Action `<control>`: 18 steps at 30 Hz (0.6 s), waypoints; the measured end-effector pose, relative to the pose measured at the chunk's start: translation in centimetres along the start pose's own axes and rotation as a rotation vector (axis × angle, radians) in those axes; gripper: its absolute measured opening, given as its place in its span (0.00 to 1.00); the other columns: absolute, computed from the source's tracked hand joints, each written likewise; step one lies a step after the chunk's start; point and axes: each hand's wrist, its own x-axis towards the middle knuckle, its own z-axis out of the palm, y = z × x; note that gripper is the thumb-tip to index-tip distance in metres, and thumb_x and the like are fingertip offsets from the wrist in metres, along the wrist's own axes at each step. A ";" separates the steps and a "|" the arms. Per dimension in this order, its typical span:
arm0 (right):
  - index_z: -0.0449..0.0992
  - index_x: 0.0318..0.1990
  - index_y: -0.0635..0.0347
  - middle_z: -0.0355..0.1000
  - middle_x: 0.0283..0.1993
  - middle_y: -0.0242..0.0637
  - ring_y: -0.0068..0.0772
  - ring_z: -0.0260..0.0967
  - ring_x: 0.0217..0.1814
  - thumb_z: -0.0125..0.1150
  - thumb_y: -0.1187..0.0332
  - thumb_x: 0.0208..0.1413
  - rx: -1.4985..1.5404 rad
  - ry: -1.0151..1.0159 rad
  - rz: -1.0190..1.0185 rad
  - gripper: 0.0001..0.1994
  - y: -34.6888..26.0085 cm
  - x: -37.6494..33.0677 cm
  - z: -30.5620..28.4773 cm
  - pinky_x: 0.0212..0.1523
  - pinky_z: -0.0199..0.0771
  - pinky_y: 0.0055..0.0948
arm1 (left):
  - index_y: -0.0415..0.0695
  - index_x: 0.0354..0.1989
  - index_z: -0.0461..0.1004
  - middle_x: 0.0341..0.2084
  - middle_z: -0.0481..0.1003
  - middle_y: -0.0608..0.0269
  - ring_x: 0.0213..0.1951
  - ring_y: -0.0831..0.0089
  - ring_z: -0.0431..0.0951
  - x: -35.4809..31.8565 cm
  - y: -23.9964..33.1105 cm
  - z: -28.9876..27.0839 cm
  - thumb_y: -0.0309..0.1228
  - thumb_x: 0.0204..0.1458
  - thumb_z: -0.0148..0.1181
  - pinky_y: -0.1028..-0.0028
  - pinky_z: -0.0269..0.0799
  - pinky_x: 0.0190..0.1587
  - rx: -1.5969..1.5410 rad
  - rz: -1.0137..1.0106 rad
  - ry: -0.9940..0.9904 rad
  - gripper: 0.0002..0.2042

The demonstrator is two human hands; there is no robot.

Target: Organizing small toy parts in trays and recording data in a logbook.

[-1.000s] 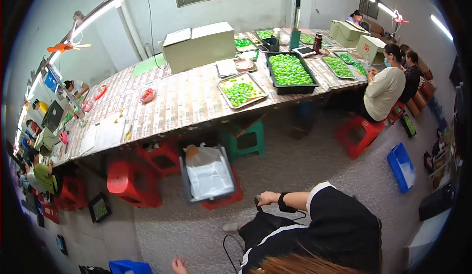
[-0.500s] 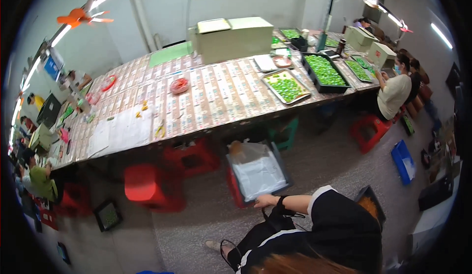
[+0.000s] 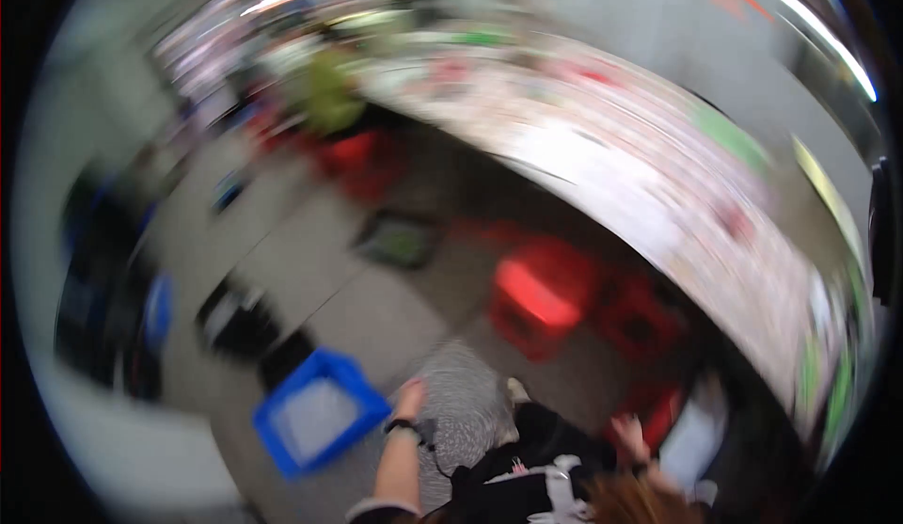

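Observation:
My left hand [image 3: 411,399], with a dark band on the wrist, is held out over the floor near a blue plastic bin [image 3: 359,385]. Pale material lies inside that bin. Motion smears its fingers, and nothing can be made out in them. On my other side, my right hand [image 3: 632,436] is beside a pale sheet [image 3: 692,437] in a tray by a red stool. Its fingers look parted, and I see nothing held. The tray's edge is lost in blur and shadow.
A long table [image 3: 602,171] curves along the right. Beneath its edge stand a red stool [image 3: 541,289] and others. A dark tray with green pieces [image 3: 400,239] and a black container [image 3: 235,317] are on the floor. A person in green [image 3: 329,91] sits at the far end.
The view has swung sharply left, bringing the blue bin and my left hand into sight. My right hand, earlier at the edge of the tray, now appears off it.

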 end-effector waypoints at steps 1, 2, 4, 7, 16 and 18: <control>0.67 0.32 0.59 0.67 0.34 0.40 0.41 0.63 0.39 0.49 0.60 0.46 -0.690 0.235 -0.641 0.12 4.3 3.0 0.6 0.37 0.63 0.34 | 0.39 0.40 0.68 0.27 0.69 0.60 0.33 0.74 0.69 2.1 0.5 1.3 0.28 0.46 0.44 0.75 0.65 0.34 0.346 0.262 -0.057 0.13; 0.67 0.32 0.59 0.67 0.34 0.40 0.41 0.63 0.39 0.49 0.60 0.46 -0.651 0.172 -0.851 0.12 0.8 14.0 0.7 0.37 0.63 0.34 | 0.39 0.37 0.69 0.30 0.71 0.57 0.35 0.69 0.69 3.7 3.2 4.3 0.29 0.45 0.45 0.71 0.65 0.38 0.263 0.319 -0.129 0.12; 0.66 0.34 0.60 0.67 0.35 0.40 0.40 0.63 0.40 0.48 0.61 0.47 -0.586 0.014 -1.291 0.12 -8.6 31.5 6.0 0.39 0.62 0.34 | 0.38 0.35 0.69 0.28 0.72 0.53 0.29 0.67 0.69 8.6 4.5 4.9 0.30 0.45 0.47 0.67 0.65 0.32 0.426 0.626 0.043 0.11; 0.64 0.37 0.61 0.67 0.37 0.40 0.39 0.61 0.42 0.46 0.62 0.48 -0.518 -0.210 -1.742 0.13 -19.1 44.6 12.9 0.41 0.59 0.33 | 0.39 0.25 0.68 0.24 0.71 0.50 0.28 0.58 0.71 10.0 9.6 3.0 0.29 0.41 0.45 0.62 0.62 0.26 0.714 0.232 0.239 0.08; 0.59 0.45 0.64 0.65 0.42 0.40 0.35 0.58 0.49 0.41 0.66 0.50 -0.466 -0.245 -2.200 0.15 -41.7 54.6 27.6 0.49 0.53 0.30 | 0.32 0.16 0.69 0.18 0.68 0.38 0.21 0.48 0.69 1.7 7.1 -4.6 0.24 0.37 0.46 0.58 0.62 0.25 0.205 -0.237 1.100 0.08; 0.58 0.47 0.65 0.65 0.43 0.40 0.34 0.57 0.50 0.40 0.67 0.51 -0.509 -0.179 -2.177 0.16 -44.7 56.3 28.8 0.51 0.52 0.30 | 0.30 0.15 0.68 0.18 0.67 0.37 0.21 0.47 0.69 1.9 8.5 -5.1 0.24 0.35 0.47 0.57 0.61 0.24 0.132 -0.328 1.055 0.07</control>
